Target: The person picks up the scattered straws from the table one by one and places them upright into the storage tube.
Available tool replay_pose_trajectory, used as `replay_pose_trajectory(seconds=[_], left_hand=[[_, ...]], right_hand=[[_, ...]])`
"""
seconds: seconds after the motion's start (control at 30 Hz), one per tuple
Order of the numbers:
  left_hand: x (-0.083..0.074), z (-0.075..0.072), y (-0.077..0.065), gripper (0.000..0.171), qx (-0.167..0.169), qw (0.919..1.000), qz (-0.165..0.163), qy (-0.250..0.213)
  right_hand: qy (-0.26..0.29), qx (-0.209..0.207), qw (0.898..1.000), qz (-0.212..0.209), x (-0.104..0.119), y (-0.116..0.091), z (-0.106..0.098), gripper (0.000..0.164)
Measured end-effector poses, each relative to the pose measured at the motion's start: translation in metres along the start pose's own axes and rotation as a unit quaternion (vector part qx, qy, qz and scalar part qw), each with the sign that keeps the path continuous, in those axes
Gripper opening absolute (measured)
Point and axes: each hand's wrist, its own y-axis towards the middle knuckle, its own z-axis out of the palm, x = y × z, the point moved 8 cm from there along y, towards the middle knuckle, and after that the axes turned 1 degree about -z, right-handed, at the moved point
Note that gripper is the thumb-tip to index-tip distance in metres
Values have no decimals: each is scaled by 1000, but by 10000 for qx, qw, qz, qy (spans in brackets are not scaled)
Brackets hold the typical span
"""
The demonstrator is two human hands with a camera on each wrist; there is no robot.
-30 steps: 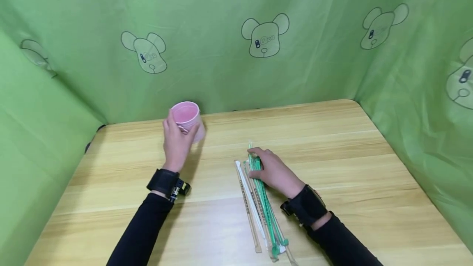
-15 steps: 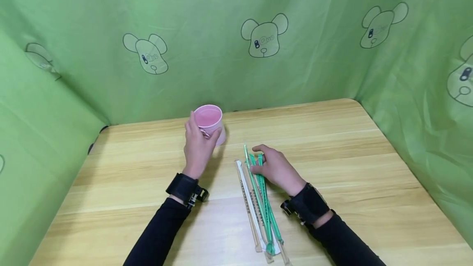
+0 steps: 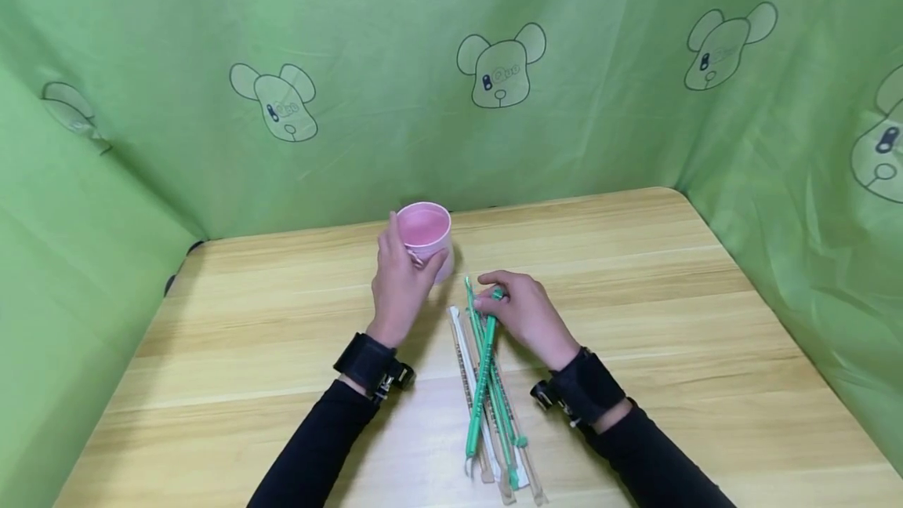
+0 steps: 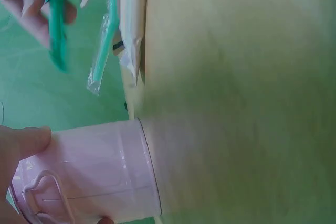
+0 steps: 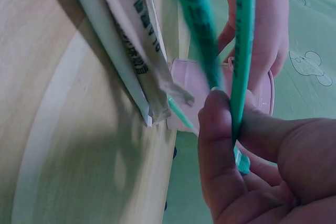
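My left hand [image 3: 400, 288] grips a small pink pail [image 3: 439, 255] by its rim and side. The pail stands upright on the table, and a little wire handle [image 4: 55, 182] shows on its side in the left wrist view. With thumb and fingers, my right hand [image 3: 531, 316] pinches a green wrapped straw [image 3: 481, 394], which slants across the pile. A second green straw [image 5: 197, 19] is by the fingertips in the right wrist view, blurred. Beneath the hand lie several wrapped straws: white [image 3: 462, 347], brown paper [image 3: 534, 477] and more green.
The wooden table [image 3: 635, 296] carries the straws near its front middle. A green cloth [image 3: 381, 100] with bear-head prints rises behind the table and along both sides. The pail is close to the table's back edge.
My left hand has brought the pail to the right, nearer the straws. My right hand has drawn a green straw out of line with the pile, and its lower end has swung left.
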Motion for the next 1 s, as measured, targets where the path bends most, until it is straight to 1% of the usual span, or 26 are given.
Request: replay_pose_trajectory(seconds=[0.1,0.2,0.3,0.43,0.57,0.63,0.7,0.83,0.9,1.0], left_hand=[[-6,5,-3,111,72,9998,145,92],[-11,9,-6,109,127,9994,302,135],[-15,11,-7,107,183,9989,419,120],[-17,13,-8,103,267,9984,497,102],[-17,13,-8,99,309,9978,578,35],[-17,13,-7,98,349,9975,622,-16],[-17,13,-7,97,401,9970,653,-83],[-16,14,-7,96,531,9959,697,-223],[-16,14,-7,96,588,9954,713,-269],[-15,14,-7,97,659,9947,728,-306]], right_hand=[[175,-28,9998,-92,1,1,-1,44],[309,-97,9994,-95,2,2,-4,43],[471,-205,9987,-70,3,2,-8,35],[657,-276,9971,-261,6,4,-10,24],[1047,-172,9937,-359,9,6,-9,31],[1404,-107,9898,-236,8,7,-7,36],[1723,-88,9849,-130,9,8,-8,36],[2413,-158,9703,77,12,9,-13,35],[2635,-209,9643,123,14,9,-16,35],[2823,-292,9588,151,17,9,-23,29]])
